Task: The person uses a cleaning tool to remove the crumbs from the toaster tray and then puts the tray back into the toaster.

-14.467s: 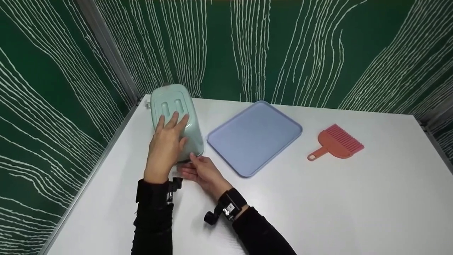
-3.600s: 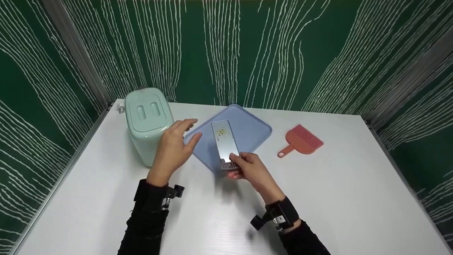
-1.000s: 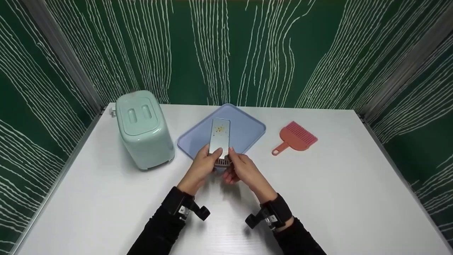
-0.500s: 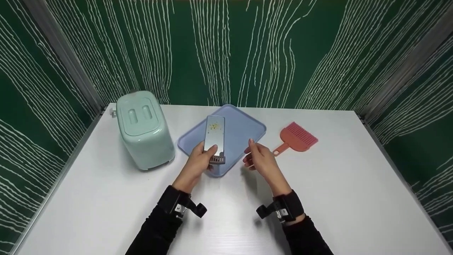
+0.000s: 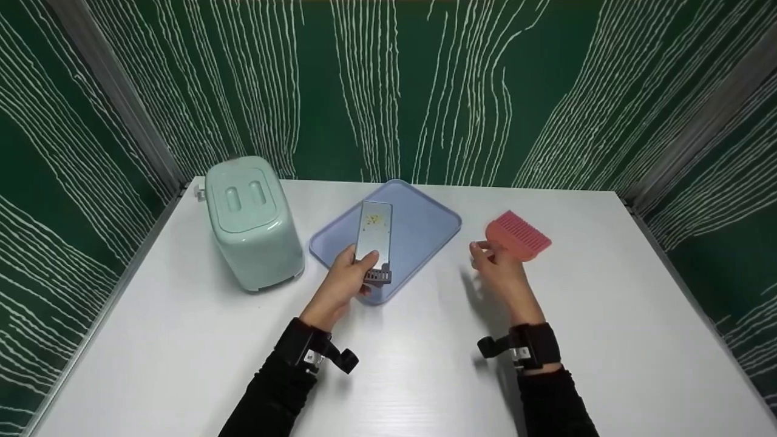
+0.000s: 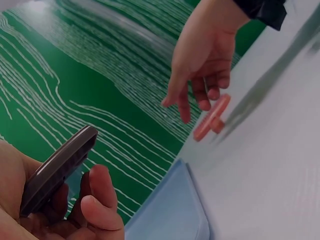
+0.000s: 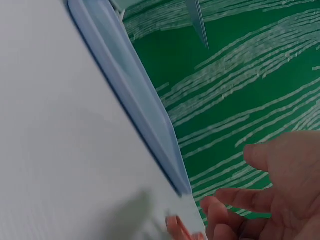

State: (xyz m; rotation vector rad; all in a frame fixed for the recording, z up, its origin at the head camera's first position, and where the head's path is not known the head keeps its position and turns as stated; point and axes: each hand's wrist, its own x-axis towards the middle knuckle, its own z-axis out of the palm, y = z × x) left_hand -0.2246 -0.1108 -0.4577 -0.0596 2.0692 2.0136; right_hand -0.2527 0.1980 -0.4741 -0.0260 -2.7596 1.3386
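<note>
Your left hand point(image 5: 346, 276) grips the near end of the thin metal tray point(image 5: 372, 238), thumb on top and fingers bent below. The tray sticks out ahead of that hand, and crumbs point(image 5: 373, 219) sit loose at its far end. If your wrist tips, I think they could slide off. You hold just one end, so the far end may dip too.

Under and just past that hand is the blue tray point(image 5: 422, 227). It would likely catch crumbs that drop straight down, but not ones that fly off to the side.

Your right hand point(image 5: 502, 270) holds nothing; its fingers hang loose and a bit bent, close above the handle of the red brush point(image 5: 518, 237). The brush lies flat just ahead of that hand. The handle is thin and low, so your fingers could miss it or push it away.

Well to the left of your left hand stands the green toaster point(image 5: 249, 212). A wide swing that way might bump it.
</note>
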